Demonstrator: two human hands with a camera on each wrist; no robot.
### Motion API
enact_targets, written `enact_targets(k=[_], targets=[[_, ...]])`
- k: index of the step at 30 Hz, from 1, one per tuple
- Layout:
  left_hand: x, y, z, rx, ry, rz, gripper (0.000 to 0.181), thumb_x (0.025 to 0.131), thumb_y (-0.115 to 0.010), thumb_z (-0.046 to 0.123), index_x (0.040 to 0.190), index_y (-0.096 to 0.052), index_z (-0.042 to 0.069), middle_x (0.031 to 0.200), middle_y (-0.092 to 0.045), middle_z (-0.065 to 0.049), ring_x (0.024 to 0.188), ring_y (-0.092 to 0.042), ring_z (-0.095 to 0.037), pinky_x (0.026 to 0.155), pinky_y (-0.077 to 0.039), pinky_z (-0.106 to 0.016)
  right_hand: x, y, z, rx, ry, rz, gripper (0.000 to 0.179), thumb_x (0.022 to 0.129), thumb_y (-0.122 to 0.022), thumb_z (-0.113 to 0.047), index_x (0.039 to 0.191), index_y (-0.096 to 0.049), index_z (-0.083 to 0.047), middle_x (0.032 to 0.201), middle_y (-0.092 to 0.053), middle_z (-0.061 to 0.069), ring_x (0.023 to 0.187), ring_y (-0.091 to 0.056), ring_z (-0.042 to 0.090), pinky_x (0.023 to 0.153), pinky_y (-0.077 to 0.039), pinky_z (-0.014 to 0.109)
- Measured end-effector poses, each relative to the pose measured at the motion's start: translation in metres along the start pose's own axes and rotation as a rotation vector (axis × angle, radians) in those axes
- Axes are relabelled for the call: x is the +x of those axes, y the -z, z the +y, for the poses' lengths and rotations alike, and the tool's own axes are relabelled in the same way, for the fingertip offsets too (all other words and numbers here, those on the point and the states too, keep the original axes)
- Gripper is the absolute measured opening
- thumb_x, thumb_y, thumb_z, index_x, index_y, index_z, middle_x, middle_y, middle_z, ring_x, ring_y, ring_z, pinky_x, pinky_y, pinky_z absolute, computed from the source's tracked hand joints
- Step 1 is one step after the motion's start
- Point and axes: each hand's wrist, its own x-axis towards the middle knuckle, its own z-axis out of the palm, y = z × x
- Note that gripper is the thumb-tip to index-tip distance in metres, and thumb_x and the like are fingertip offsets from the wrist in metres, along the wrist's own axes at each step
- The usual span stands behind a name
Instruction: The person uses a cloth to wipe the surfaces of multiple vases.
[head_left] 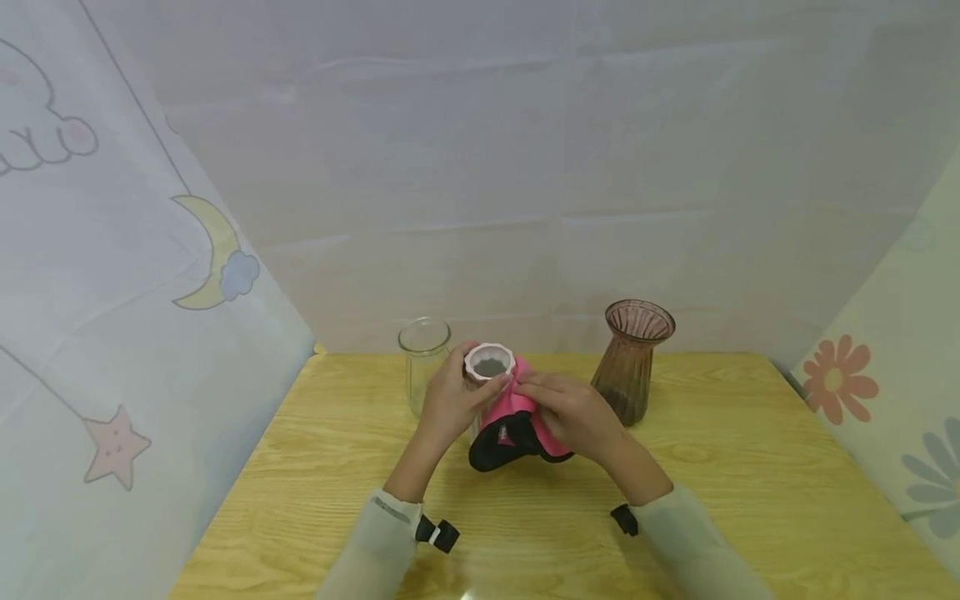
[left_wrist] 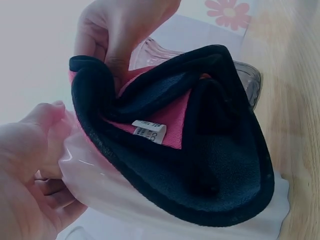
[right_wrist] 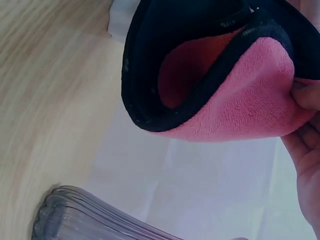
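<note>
A pale fluted vase (left_wrist: 120, 195) is gripped just below its rim by the left hand (head_left: 450, 398), its mouth facing up; the fingers are wrapped around the neck, with the thumb on the near side. Whether its base is resting on the bench (head_left: 300, 467) cannot be told. A pink cloth with black edging (head_left: 519, 427) is pinched by the fingers of the right hand (head_left: 576, 410), just beside the vase's rim; its pink upper part is caught between thumb and fingers, and its folds are hung below them, in front of the vase. On a white label (left_wrist: 149, 131) inside the fold, the letters "CO" can be read; the smaller print is too blurred. A clear glass jar (head_left: 423, 367) is seen behind the left hand, and a brown ribbed vase (head_left: 628, 371) is placed beyond the right hand
</note>
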Motion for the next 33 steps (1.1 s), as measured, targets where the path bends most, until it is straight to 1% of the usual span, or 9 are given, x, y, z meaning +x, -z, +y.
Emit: enact_targets(k=[6, 12, 16, 19, 22, 27, 30, 33], targets=[[0.001, 0.003, 0.002, 0.018, -0.018, -0.02, 0.075, 0.085, -0.08, 0.046, 0.144, -0.05, 0.008, 0.124, -0.065, -0.008, 0.106, -0.063, -0.024, 0.087, -0.054, -0.046, -0.003, -0.002, 0.001, 0.025, -0.037, -0.02, 0.042, 0.074, -0.08, 0.011, 0.112, -0.076, -0.004, 0.107, -0.076, 0.01, 0.098, -0.073, 0.028, 0.082, -0.06, 0.04], [0.003, 0.006, 0.001, -0.009, -0.011, -0.048, 0.072, 0.087, -0.08, 0.042, 0.144, -0.051, 0.009, 0.119, -0.066, -0.007, 0.098, -0.061, -0.021, 0.081, -0.053, -0.041, -0.007, -0.006, 0.006, 0.04, -0.051, -0.029, 0.039, 0.074, -0.079, 0.012, 0.109, -0.076, -0.003, 0.103, -0.076, 0.01, 0.094, -0.074, 0.027, 0.078, -0.061, 0.038], [0.005, 0.006, -0.002, -0.023, -0.028, -0.042, 0.069, 0.086, -0.08, 0.041, 0.142, -0.053, 0.011, 0.117, -0.067, -0.007, 0.097, -0.062, -0.021, 0.079, -0.052, -0.038, -0.012, -0.011, 0.007, 0.052, -0.069, -0.063, 0.035, 0.076, -0.078, 0.012, 0.108, -0.077, -0.002, 0.101, -0.077, 0.011, 0.094, -0.074, 0.027, 0.077, -0.061, 0.037], [0.006, 0.006, -0.005, -0.029, -0.047, -0.043, 0.066, 0.087, -0.079, 0.041, 0.141, -0.054, 0.011, 0.119, -0.067, -0.006, 0.098, -0.063, -0.019, 0.078, -0.053, -0.036, -0.017, -0.014, 0.007, 0.053, -0.081, -0.093, 0.034, 0.076, -0.078, 0.012, 0.108, -0.077, -0.001, 0.102, -0.077, 0.012, 0.095, -0.074, 0.028, 0.078, -0.061, 0.038], [0.007, 0.005, -0.007, -0.046, -0.05, -0.049, 0.066, 0.088, -0.079, 0.04, 0.141, -0.053, 0.011, 0.119, -0.067, -0.006, 0.097, -0.062, -0.019, 0.077, -0.053, -0.035, -0.021, -0.017, 0.007, 0.052, -0.089, -0.117, 0.034, 0.076, -0.078, 0.011, 0.108, -0.077, -0.001, 0.102, -0.077, 0.012, 0.096, -0.074, 0.028, 0.078, -0.061, 0.039], [0.009, 0.004, -0.009, -0.076, -0.039, -0.053, 0.069, 0.088, -0.079, 0.04, 0.143, -0.051, 0.01, 0.122, -0.066, -0.007, 0.103, -0.063, -0.02, 0.082, -0.054, -0.038, -0.026, -0.023, 0.008, 0.037, -0.106, -0.162, 0.032, 0.078, -0.079, 0.008, 0.108, -0.078, -0.002, 0.103, -0.077, 0.011, 0.097, -0.074, 0.028, 0.081, -0.061, 0.039], [0.011, 0.003, -0.01, -0.086, -0.044, -0.051, 0.07, 0.089, -0.079, 0.038, 0.144, -0.05, 0.009, 0.125, -0.065, -0.008, 0.108, -0.064, -0.022, 0.087, -0.054, -0.041, -0.029, -0.027, 0.008, 0.021, -0.115, -0.193, 0.029, 0.079, -0.079, 0.006, 0.106, -0.078, -0.003, 0.102, -0.077, 0.01, 0.096, -0.074, 0.026, 0.082, -0.06, 0.039], [0.013, 0.001, -0.011, -0.095, -0.053, -0.051, 0.068, 0.089, -0.079, 0.036, 0.144, -0.05, 0.009, 0.126, -0.064, -0.008, 0.11, -0.064, -0.022, 0.09, -0.054, -0.042, -0.031, -0.029, 0.009, 0.009, -0.119, -0.22, 0.027, 0.079, -0.079, 0.005, 0.105, -0.078, -0.004, 0.102, -0.077, 0.009, 0.096, -0.074, 0.024, 0.081, -0.061, 0.038]])
